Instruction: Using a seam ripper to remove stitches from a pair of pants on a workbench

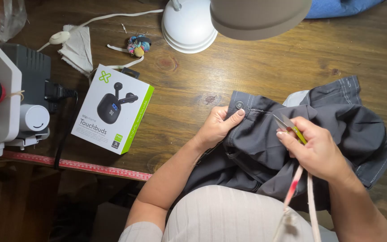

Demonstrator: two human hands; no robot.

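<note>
Two hands on the grey garment (292, 148) over the desk (247, 67) edge — left hand (219, 127) pinches the buttoned waistband, right hand (316, 150) closed on snips (287, 124), blades aimed left toward that seam, just beside it.

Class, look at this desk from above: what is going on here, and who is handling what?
A person sits at a wooden table with a dark grey garment spread in front of them. The left hand pinches the garment's edge beside a button. The right hand holds small thread snips, blades pointing at the cloth near that edge. A white lamp stands at the back, a white and green earbud box lies to the left, and part of a machine sits at the far left.
</note>
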